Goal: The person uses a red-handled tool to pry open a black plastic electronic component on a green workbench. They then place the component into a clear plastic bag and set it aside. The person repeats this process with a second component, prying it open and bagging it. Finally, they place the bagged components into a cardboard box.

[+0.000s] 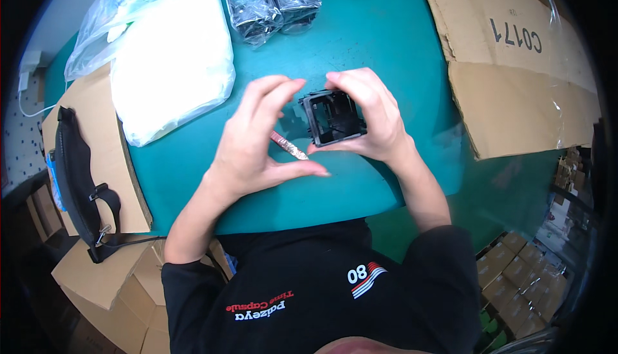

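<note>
My right hand (376,112) grips a black square plastic housing (353,126) from its right side, thumb below and fingers above. The housing is hollow, with its open face turned up toward me. Just left of it is my left hand (248,141), its thumb and fingers spread wide and apart from the housing. Between that thumb and the fingers shows a thin reddish stick with a crinkled silvery end (290,146). Part of this stick is hidden behind the left hand, and I cannot tell whether it lies on the green table (257,215) or touches the palm.
Two black parts in clear plastic bags (273,9) lie at the far side. A large white plastic-wrapped bundle (174,64) is at left, near a black strapped pouch (80,180) on cardboard. A big cardboard sheet (515,90) covers the right side. An open carton (122,283) stands lower left.
</note>
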Available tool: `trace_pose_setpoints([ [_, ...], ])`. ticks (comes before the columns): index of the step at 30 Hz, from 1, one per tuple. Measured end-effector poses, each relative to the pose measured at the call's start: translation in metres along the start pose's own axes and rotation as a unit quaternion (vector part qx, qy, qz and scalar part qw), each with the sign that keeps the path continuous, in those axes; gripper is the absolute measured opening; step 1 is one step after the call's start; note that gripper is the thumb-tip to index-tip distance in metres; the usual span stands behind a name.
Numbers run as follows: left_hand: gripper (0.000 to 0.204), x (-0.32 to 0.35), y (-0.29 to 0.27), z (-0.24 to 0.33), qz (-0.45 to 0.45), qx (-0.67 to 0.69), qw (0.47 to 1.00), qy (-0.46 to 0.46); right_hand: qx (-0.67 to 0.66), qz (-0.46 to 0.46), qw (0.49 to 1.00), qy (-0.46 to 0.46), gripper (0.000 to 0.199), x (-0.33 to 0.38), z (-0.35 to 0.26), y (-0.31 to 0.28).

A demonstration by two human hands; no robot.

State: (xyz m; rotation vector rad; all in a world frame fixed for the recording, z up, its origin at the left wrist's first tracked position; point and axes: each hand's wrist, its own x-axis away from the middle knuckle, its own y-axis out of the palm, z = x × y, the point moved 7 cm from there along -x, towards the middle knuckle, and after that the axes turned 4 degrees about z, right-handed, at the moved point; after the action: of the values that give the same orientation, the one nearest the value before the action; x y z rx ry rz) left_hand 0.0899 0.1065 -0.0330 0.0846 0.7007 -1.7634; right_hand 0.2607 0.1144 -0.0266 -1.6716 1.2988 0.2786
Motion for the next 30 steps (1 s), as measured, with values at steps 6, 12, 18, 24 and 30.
trace_pose_setpoints([
  [6,0.071,0.009,0.005,-0.01,-0.002,0.057,0.998,0.023,-0.026,0.036,0.999,-0.004,0.109,0.0,-0.001,-0.009],
  [12,0.08,0.016,0.004,-0.013,0.061,0.229,0.971,0.037,-0.314,0.047,0.937,0.142,0.101,0.019,0.024,0.011],
  [18,0.059,0.01,0.001,-0.001,0.007,0.02,0.995,0.1,-0.21,-0.016,0.975,0.074,0.102,0.017,0.02,0.005],
  [24,0.048,0.008,0.001,0.0,-0.089,-0.097,0.976,0.174,-0.182,0.033,0.981,0.062,0.081,0.012,0.015,0.003],
  [30,0.045,0.008,0.0,-0.001,-0.093,-0.124,0.971,0.18,-0.165,0.033,0.984,0.063,0.077,0.009,0.013,0.002],
])
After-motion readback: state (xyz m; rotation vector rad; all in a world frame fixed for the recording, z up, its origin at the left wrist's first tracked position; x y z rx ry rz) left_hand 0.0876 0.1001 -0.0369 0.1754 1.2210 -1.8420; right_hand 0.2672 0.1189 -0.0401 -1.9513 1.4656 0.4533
